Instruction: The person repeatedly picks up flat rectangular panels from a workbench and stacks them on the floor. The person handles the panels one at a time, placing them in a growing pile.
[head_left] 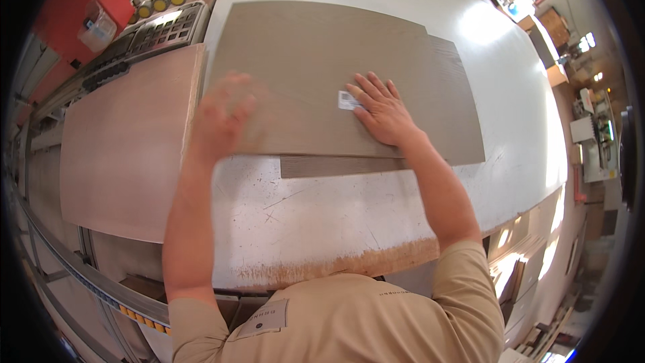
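A large grey-brown wood-grain panel (302,54) lies flat on the white worktable. Beneath it is a second similar panel (458,101), showing past the right end and along the near edge. My right hand (384,111) lies open on the upper panel, fingers stretched out, touching a small white label (347,100). My left hand (227,114) is over the panel's left end, smeared by motion. Its finger pose is unclear, and I cannot tell whether it touches the panel.
The white worktable (295,222) has a worn, brownish near edge. To the left lies a pale pinkish board (127,154). Behind that board are a machine bed with a slotted grid (164,30) and a red machine housing (67,13). Stacked boards (521,269) stand at the lower right.
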Demonstrator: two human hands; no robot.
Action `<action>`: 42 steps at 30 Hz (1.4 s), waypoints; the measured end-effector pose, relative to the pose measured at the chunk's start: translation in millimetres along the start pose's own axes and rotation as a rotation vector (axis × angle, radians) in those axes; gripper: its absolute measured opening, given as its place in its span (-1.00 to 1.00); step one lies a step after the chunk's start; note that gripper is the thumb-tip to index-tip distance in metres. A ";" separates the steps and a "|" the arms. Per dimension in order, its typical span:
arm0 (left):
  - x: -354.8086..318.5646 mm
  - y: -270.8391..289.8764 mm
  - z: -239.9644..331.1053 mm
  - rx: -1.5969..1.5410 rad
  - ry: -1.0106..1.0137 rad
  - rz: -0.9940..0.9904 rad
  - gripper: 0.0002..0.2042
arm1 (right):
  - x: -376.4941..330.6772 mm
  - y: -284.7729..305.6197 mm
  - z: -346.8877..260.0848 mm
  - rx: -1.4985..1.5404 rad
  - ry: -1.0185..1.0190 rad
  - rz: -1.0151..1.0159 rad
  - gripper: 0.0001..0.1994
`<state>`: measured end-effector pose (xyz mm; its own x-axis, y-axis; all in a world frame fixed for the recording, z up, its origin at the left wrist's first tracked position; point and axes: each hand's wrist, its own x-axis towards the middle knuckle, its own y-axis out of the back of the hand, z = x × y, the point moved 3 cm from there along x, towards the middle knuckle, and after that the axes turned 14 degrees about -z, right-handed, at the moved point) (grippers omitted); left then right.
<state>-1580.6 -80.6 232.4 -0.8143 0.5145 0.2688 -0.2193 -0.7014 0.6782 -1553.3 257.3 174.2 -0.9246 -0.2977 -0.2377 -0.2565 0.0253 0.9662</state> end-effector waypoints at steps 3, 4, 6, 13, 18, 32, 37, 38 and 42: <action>20.3 -10.1 -43.6 0.199 0.331 -0.145 -0.43 | -37.3 9.7 47.4 -0.025 0.007 -0.034 -0.47; 21.4 -24.4 -49.3 0.160 0.336 -0.145 -0.38 | -46.6 11.3 61.9 -0.029 -0.026 -0.088 -0.47; 17.5 -60.3 -52.6 0.060 0.432 -0.195 -0.28 | -62.4 13.1 88.0 -0.022 0.030 -0.037 -0.45; -1.4 -123.1 -29.0 -0.417 0.367 -0.031 -0.26 | -82.1 3.0 206.1 0.046 -0.518 0.204 -0.37; -4.6 -109.0 -45.8 -0.580 0.260 0.069 -0.22 | -88.5 11.8 249.4 0.529 -0.959 0.213 -0.35; 8.6 -105.6 -66.1 -0.823 0.053 -0.133 -0.23 | -133.4 -9.9 208.2 0.540 -1.082 0.373 -0.31; 4.7 -93.3 -49.4 -0.853 -0.021 -0.218 -0.22 | -169.8 -26.7 175.5 0.473 -1.199 0.338 -0.30; 3.0 -93.6 -46.4 -0.825 -0.022 -0.241 -0.23 | -179.9 -30.9 171.2 0.471 -1.226 0.330 -0.29; -8.7 -98.0 -42.2 -0.870 0.001 -0.253 -0.24 | -219.4 -43.2 147.5 0.457 -1.281 0.310 -0.31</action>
<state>-1574.7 -37.1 134.7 -0.6866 0.7041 0.1813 -0.7205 -0.6923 -0.0400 -1380.9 462.3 169.9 -0.5077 0.8409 -0.1874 0.1648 0.3083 0.9369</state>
